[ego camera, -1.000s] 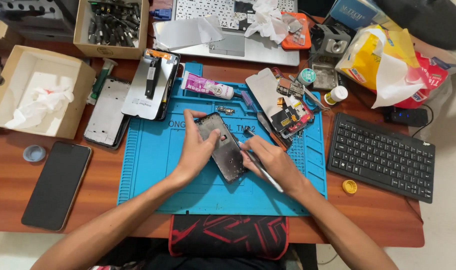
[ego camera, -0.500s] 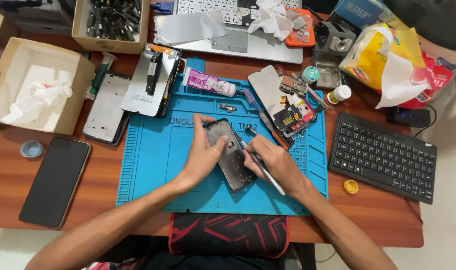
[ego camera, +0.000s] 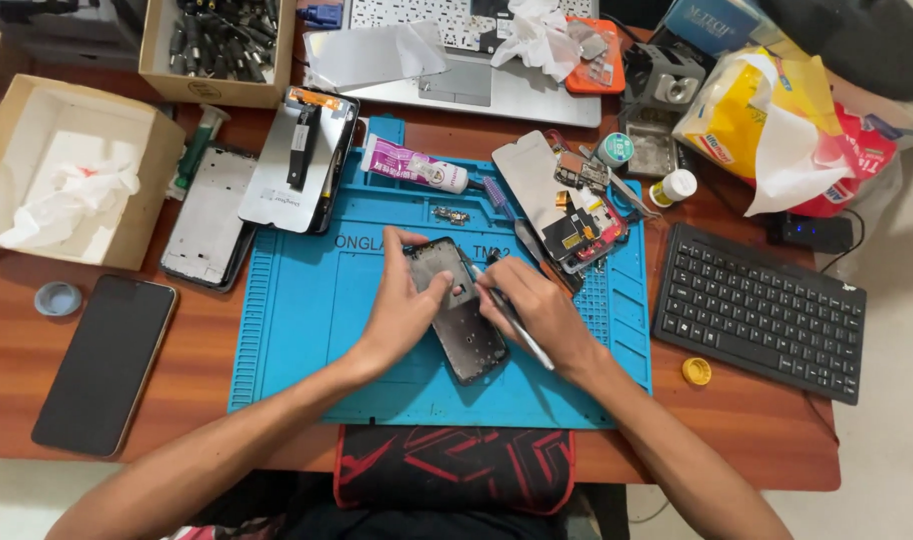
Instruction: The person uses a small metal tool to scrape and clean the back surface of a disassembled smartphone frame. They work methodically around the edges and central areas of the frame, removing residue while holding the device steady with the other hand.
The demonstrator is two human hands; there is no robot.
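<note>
Two hands [ego camera: 477,305], blue mat [ego camera: 307,330], cluttered wooden desk [ego camera: 767,430]

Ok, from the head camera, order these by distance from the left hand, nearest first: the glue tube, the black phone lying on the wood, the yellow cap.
1. Glue tube: just beyond the left hand, at the mat's far edge.
2. Black phone: out to the left, off the mat.
3. Yellow cap: far right, past the right hand, by the black keyboard.
</note>
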